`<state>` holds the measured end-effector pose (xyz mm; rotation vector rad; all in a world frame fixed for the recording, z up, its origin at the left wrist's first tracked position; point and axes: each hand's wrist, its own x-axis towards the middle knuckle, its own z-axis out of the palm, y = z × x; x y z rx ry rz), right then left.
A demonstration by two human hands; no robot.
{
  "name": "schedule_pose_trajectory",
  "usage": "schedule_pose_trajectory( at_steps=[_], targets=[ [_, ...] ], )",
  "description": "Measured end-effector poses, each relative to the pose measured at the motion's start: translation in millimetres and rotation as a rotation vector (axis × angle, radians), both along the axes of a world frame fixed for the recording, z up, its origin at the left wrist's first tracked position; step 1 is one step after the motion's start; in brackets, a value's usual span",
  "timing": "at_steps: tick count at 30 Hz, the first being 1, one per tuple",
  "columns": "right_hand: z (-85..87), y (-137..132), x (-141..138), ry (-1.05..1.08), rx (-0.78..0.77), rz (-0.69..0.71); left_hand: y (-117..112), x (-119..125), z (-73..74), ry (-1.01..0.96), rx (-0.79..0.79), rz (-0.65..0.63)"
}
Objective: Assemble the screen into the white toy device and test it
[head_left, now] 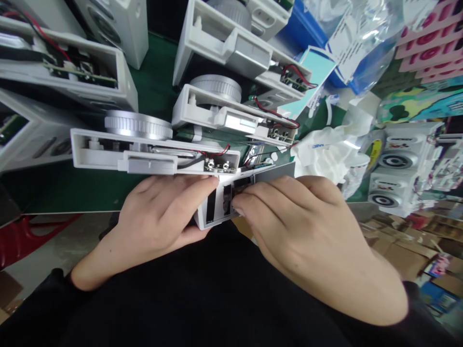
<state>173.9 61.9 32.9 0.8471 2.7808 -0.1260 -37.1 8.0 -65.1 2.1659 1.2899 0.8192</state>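
At the table's near edge, a small white plastic housing (219,214) with black strips inside is held close to my body. My left hand (159,212) is closed on its left side, thumb along the top and fingers underneath. The bent fingers of my right hand (289,217) are pressed together at the housing's open right part. Whatever lies between those fingertips is hidden. Just beyond my left hand lies an open white casing (96,156) with a ribbed silver dial (137,125), red wires and a small circuit board.
More open white casings (184,118) with dials and wires stand behind. Similar units (126,86) crowd the left. Crumpled white wrapping (321,154), a tape roll (374,149) and white units with round speaker-like faces (394,164) lie right. Cardboard boxes (394,250) sit below.
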Motion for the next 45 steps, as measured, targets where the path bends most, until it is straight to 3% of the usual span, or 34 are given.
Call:
schedule_pose_trajectory(
  at_steps=[11,17,20,27,38,45],
  targets=[
    [5.6,-14.8,9.5,0.137,-0.014,-0.172,-1.0,-0.6,-1.9,-0.023,-0.018,0.003],
    [8.1,-18.9,7.1,0.073,0.121,-0.198,-0.3,-0.2,-3.7,-0.032,-0.016,0.025],
    [11.8,-18.4,3.6,0.077,0.105,-0.206,-1.0,-0.7,-4.5,-0.042,-0.035,0.015],
    [12.5,-12.2,-2.2,-0.027,0.029,-0.118,-1.7,-0.9,-5.3,-0.040,-0.031,0.009],
    [18.6,-3.0,-23.4,-0.170,0.071,0.019,1.3,0.0,-4.3,-0.010,0.106,0.019],
    [7.5,-0.6,-29.4,-0.170,0.063,0.061,4.2,2.8,-4.7,-0.029,0.213,0.052]
  ],
)
